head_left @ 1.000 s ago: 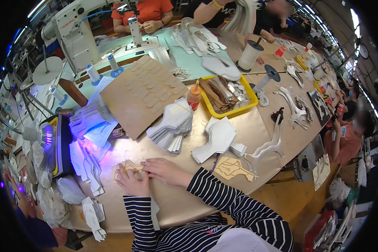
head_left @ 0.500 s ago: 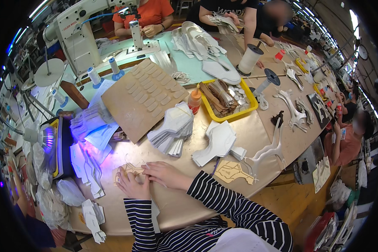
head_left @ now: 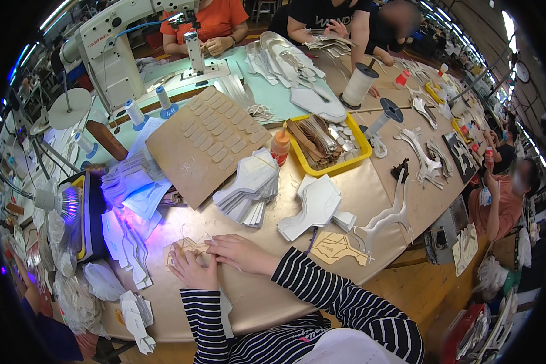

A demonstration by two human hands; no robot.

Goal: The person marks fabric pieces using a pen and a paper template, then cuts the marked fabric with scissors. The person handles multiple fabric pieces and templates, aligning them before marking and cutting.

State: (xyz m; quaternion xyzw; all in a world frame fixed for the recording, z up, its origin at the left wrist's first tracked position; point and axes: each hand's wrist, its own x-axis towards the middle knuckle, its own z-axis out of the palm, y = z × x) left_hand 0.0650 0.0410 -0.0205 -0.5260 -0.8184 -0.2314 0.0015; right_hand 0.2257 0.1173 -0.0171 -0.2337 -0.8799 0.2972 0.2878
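Note:
A tan pattern template (head_left: 191, 245) with dark outlines lies on the table under my hands. My left hand (head_left: 195, 271) is bent over its near edge, fingers pressed on it, thumb toward the right hand. Close beside it, my right hand (head_left: 239, 251) reaches in from the right with its fingers drawn together at the template's right end. A thin pale strip or stick shows at these fingers; what they grip is mostly hidden. A white cut piece (head_left: 225, 312) lies beside my left forearm. To the right rests another tan template (head_left: 337, 247), against a branching white piece (head_left: 388, 219).
Stacked white pieces (head_left: 247, 191) and another white stack (head_left: 312, 203) lie beyond my hands. Behind them are a brown board (head_left: 188, 161), an orange bottle (head_left: 280, 147) and a yellow tray (head_left: 340, 168). A lamp (head_left: 67, 203) glows at left; a sewing machine (head_left: 112, 67) stands at the back.
My hands stay nearly in place over the template. At the back, a co-worker lowers a bundle of pale pieces; at the right, another person's arm has moved slightly.

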